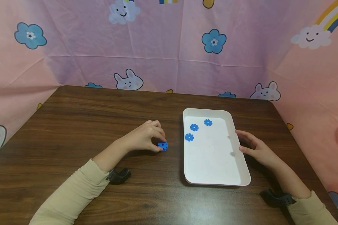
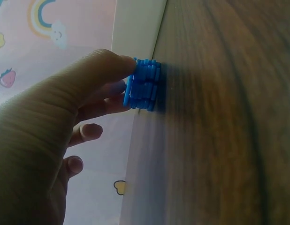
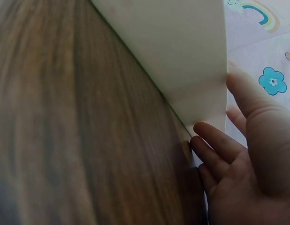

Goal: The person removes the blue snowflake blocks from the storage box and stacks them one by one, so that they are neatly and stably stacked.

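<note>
My left hand (image 1: 146, 136) pinches a small stack of blue notched snowflake discs (image 1: 163, 146) between thumb and fingertips, left of the white tray. Side-on in the left wrist view, the stacked discs (image 2: 144, 85) stand at the table surface; the other fingers are free of them. Inside the white tray (image 1: 214, 165) lie three flat blue snowflake discs (image 1: 194, 127), near its far left corner. At the tray's right side, my right hand (image 1: 256, 151) rests its fingertips against the wall and rim, fingers loosely extended, as the right wrist view also shows.
Both the tray and the hands are on a dark wooden table (image 1: 73, 125). A pink and purple patterned cloth (image 1: 157, 40) hangs behind it and along the sides. Each wrist wears a black strap mount (image 1: 119, 176).
</note>
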Tool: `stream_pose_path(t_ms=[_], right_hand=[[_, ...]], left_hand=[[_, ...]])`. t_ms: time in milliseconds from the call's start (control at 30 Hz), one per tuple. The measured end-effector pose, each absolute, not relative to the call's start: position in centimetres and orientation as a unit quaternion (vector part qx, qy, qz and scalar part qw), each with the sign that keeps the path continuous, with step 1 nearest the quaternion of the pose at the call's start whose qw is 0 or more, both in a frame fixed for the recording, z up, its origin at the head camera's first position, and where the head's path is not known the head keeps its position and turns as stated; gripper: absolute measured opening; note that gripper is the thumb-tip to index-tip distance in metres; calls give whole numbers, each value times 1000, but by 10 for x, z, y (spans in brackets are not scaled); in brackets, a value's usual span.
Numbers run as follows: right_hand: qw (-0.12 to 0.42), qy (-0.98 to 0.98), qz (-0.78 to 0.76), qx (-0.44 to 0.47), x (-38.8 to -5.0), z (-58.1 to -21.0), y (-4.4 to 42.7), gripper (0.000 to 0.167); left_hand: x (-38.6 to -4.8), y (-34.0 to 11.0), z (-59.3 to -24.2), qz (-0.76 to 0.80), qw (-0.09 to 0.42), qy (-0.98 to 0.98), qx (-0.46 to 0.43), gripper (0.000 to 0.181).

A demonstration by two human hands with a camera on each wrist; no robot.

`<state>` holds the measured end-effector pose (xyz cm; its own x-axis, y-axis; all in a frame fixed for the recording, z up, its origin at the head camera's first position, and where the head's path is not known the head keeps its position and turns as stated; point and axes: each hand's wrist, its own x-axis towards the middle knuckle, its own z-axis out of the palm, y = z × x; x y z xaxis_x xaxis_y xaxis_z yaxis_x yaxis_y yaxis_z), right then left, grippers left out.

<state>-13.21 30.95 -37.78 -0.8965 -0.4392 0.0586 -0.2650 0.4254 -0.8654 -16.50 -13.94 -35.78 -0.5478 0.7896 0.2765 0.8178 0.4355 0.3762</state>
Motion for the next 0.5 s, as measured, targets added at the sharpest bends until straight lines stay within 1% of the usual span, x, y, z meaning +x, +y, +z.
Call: stream_pose_path(t_ms=[500], right_hand=[[80, 838, -494, -219, -133, -380, 310, 58]], left_hand=[[-166, -140, -357, -238, 33, -849, -470, 23]])
